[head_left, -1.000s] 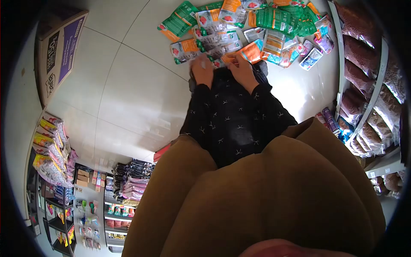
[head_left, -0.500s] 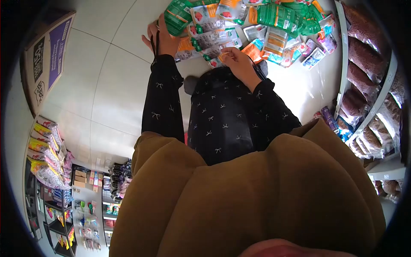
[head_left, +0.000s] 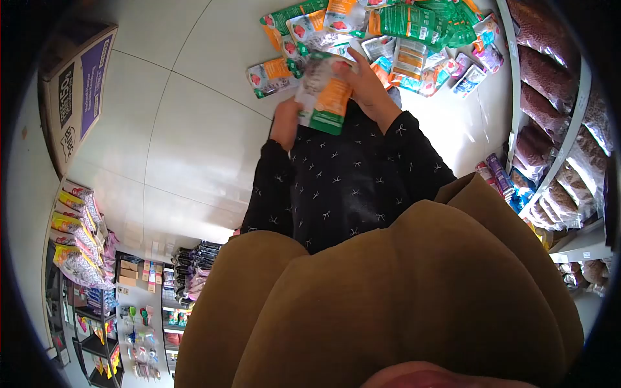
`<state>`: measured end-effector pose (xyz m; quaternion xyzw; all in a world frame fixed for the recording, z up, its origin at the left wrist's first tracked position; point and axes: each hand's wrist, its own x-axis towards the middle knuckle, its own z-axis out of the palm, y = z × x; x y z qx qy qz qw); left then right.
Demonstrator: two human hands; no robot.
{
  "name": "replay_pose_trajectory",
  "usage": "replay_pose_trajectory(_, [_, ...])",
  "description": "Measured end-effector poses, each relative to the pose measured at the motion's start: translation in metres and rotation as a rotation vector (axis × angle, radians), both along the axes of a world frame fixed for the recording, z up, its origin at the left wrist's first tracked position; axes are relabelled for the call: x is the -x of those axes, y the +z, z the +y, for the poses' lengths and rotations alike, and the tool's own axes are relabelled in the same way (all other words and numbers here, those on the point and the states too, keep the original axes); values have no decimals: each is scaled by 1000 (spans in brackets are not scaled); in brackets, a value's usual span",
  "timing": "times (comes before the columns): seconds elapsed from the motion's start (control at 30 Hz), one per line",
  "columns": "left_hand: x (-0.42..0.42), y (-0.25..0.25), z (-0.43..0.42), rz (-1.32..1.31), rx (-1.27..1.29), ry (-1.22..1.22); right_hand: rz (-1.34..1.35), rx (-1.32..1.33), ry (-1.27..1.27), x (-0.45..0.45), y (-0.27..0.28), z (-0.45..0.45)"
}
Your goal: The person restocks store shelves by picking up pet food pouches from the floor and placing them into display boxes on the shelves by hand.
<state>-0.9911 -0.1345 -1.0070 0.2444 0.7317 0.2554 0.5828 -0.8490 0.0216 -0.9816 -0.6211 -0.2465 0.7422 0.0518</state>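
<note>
One pouch (head_left: 328, 97) (blurred), pinched by left hand (head_left: 285, 121) and right hand (head_left: 371, 90), other pouches (head_left: 404, 24) beyond

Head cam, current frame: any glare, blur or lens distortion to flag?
Head view: bright glare washes out the floor right of centre; head view: the held pouch looks motion-blurred, its print smeared; head view: wide-angle distortion bows the shelving at the right, and the corners go black.
</note>
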Motion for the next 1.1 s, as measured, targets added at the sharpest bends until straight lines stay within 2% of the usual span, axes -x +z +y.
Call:
replay_pose_trajectory(0.03, [-7,-3,3,-143,8,165,56,70,-64,-6,-4,-1])
replay_pose_trajectory(0.1, [-15,-12,11,-428,24,498,42,14,-62,-18,-11,-4])
replay_pose_trajectory(0.13, [-13,-24,12,-428,23,498,26,-40,-60,-25,-15,-7])
replay_pose_trajectory(0.2, [-2,-39,18,674,-205,200,6,-91,-56,-41,-22,-11])
replay_pose_trajectory(0.27, [15,-40,23,811,-32,168,-83,-159,-29,-56,-27,-15])
replay_pose_trajectory(0.3, [22,-41,23,809,-29,167,-128,-191,-17,-59,-28,-16])
replay_pose_trajectory(0.4, [36,-51,25,1122,-91,-471,-143,-185,9,-67,-26,-16])
replay_pose_trajectory(0.43, [39,-50,21,1119,-90,-478,-150,-182,19,-69,-23,-17])
replay_pose_trajectory(0.53, [47,-53,7,536,173,-256,-163,-193,-29,-76,-36,-25])
replay_pose_trajectory(0.6, [45,-56,-15,598,184,-357,-171,-207,-52,-79,-40,-19])
replay_pose_trajectory(0.73, [31,-37,-57,589,187,-134,-364,-258,-43,-80,-39,-9])
replay_pose_trajectory(0.8, [26,-21,-73,614,206,-65,-303,-232,-288,-79,-36,1])
replay_pose_trajectory(0.83, [18,-12,-75,440,210,139,-273,-221,-411,-78,-33,4])
replay_pose_trajectory(0.9, [-3,4,-69,76,208,537,-286,-273,-440,-82,-31,4])
replay_pose_trajectory(0.93, [-13,9,-63,76,206,535,-298,-330,-462,-85,-30,5])
replay_pose_trajectory(1.0, [-31,21,-46,-83,37,586,-306,-391,-490,-89,-22,5])
replay_pose_trajectory(1.1, [-60,63,6,-171,-76,606,-374,-309,-317,-96,7,3])
